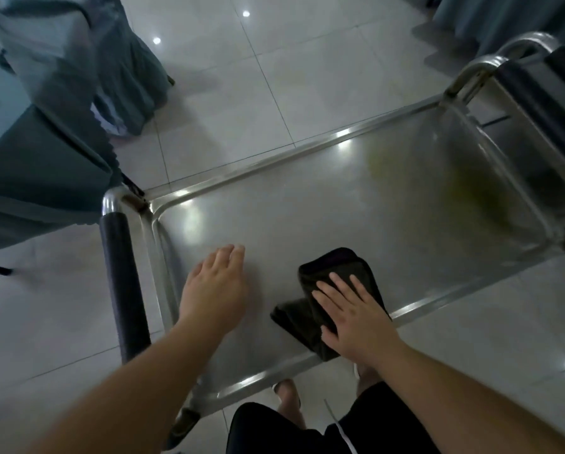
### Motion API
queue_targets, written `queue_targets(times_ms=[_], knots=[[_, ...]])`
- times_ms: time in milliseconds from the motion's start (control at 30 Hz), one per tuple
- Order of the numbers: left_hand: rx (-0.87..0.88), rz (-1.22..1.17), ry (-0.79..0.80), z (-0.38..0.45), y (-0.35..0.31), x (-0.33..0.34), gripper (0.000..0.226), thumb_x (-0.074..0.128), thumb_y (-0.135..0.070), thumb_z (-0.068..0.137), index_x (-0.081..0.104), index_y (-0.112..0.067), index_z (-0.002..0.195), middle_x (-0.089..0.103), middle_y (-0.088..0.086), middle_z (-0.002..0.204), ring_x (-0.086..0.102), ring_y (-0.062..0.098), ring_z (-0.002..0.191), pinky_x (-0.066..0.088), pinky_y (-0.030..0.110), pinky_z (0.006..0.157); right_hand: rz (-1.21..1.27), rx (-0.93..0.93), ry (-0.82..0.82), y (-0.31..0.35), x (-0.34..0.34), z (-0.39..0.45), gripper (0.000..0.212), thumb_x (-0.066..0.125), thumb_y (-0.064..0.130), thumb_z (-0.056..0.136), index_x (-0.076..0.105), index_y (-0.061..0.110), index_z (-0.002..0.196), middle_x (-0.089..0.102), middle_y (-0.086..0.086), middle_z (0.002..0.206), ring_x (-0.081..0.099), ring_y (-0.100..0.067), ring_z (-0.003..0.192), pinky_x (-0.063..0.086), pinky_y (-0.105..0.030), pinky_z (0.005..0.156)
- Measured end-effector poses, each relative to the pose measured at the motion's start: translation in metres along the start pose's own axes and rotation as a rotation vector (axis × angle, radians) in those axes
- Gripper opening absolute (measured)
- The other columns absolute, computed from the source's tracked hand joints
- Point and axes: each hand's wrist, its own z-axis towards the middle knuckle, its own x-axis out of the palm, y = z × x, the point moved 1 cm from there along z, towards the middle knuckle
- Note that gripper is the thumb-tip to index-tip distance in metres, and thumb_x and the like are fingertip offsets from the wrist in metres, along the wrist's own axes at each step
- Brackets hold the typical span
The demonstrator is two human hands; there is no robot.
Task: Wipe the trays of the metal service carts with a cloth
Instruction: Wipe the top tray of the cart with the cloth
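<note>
The top tray (340, 198) of a metal service cart lies below me, shiny steel with a raised rim. A dark folded cloth (327, 273) lies on the tray near its front rim. My right hand (353, 316) presses flat on the cloth with straight, spread fingers. My left hand (214, 286) hovers or rests over the bare tray to the left of the cloth, fingers relaxed and holding nothing. A yellowish smear (471, 191) shows on the tray's far right part.
The cart's black-padded handle (120, 283) runs along the left end. A second cart (536, 103) with a black handle stands at the right. Tables draped in grey-green cloth (45, 158) stand at the left and top right. My legs and feet (287, 401) are under the front rim, on pale tiled floor.
</note>
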Motion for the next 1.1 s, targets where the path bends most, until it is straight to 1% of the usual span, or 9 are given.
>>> queue_targets(times_ms=[100,133,300,500,700,800,900,1000,1100], knots=[[-0.063,-0.098,0.070,0.006,-0.042,0.016,0.066,0.044,-0.025,0.104,0.023,-0.023,0.166,0.028,0.001,0.170,0.029,0.025,0.155,0.025,0.042,0.124,0.057,-0.059,-0.006,-0.002,0.008,0.009,0.072,0.030,0.061,0.105,0.013,0.032,0.168,0.004,0.008,0.176,-0.008,-0.020,0.162,0.002,-0.051,0.129],[-0.084,-0.124,0.089,0.008,-0.055,0.021,0.066,0.045,-0.023,0.103,0.024,-0.022,0.165,0.029,0.002,0.169,0.031,0.026,0.153,0.027,0.043,0.123,0.063,-0.074,-0.015,-0.005,0.011,0.010,0.070,0.026,0.063,0.106,0.011,0.033,0.168,0.002,0.009,0.176,-0.010,-0.019,0.162,0.000,-0.051,0.129],[-0.194,-0.225,0.129,0.024,-0.110,0.044,0.063,0.044,-0.023,0.103,0.028,-0.022,0.163,0.033,0.003,0.167,0.033,0.027,0.153,0.031,0.047,0.122,0.099,-0.150,-0.069,-0.048,0.022,-0.002,0.068,0.033,0.061,0.106,0.020,0.033,0.167,0.013,0.009,0.175,-0.002,-0.018,0.163,0.005,-0.049,0.129],[-0.310,-0.334,0.046,0.050,-0.179,0.054,0.059,0.047,-0.017,0.102,0.036,-0.016,0.161,0.036,0.007,0.165,0.034,0.031,0.150,0.032,0.047,0.121,0.048,-0.109,-0.081,-0.189,0.011,-0.031,0.065,0.024,0.061,0.107,0.017,0.036,0.167,0.009,0.012,0.175,-0.005,-0.015,0.162,0.004,-0.047,0.129],[-0.376,-0.416,-0.046,0.069,-0.224,0.069,0.061,0.047,-0.017,0.101,0.036,-0.016,0.161,0.032,0.006,0.168,0.029,0.029,0.154,0.025,0.045,0.127,-0.017,-0.003,-0.068,-0.327,-0.013,-0.054,0.065,0.022,0.061,0.105,0.012,0.039,0.166,0.012,0.012,0.174,0.002,-0.016,0.162,0.009,-0.048,0.130],[-0.406,-0.410,-0.101,0.084,-0.225,0.076,0.064,0.046,-0.018,0.101,0.032,-0.017,0.164,0.025,0.005,0.173,0.018,0.024,0.160,0.016,0.042,0.131,0.035,0.161,-0.110,-0.388,-0.025,-0.064,0.068,0.016,0.065,0.104,0.017,0.037,0.166,0.018,0.008,0.174,0.008,-0.019,0.162,0.008,-0.048,0.130],[-0.453,-0.375,-0.152,0.101,-0.214,0.082,0.066,0.045,-0.020,0.101,0.030,-0.019,0.165,0.020,0.003,0.175,0.011,0.021,0.162,0.010,0.040,0.131,0.116,0.480,-0.177,-0.417,-0.034,-0.058,0.071,0.017,0.064,0.102,0.020,0.033,0.166,0.016,0.004,0.175,0.008,-0.023,0.162,0.005,-0.049,0.130],[-0.510,-0.335,-0.205,0.113,-0.197,0.088,0.065,0.043,-0.026,0.103,0.026,-0.023,0.166,0.016,0.001,0.176,0.009,0.019,0.163,0.009,0.042,0.130,0.171,0.708,-0.252,-0.394,-0.036,-0.034,0.069,0.016,0.060,0.105,0.016,0.030,0.167,0.009,0.003,0.176,-0.001,-0.024,0.162,0.003,-0.052,0.130],[-0.546,-0.283,-0.248,0.119,-0.186,0.098,0.061,0.039,-0.033,0.107,0.024,-0.024,0.166,0.015,0.001,0.177,0.008,0.020,0.163,0.008,0.044,0.131,0.284,0.832,-0.321,-0.351,-0.038,-0.012,0.068,0.013,0.055,0.106,0.016,0.025,0.168,0.010,-0.001,0.176,0.003,-0.029,0.162,0.007,-0.057,0.129]])
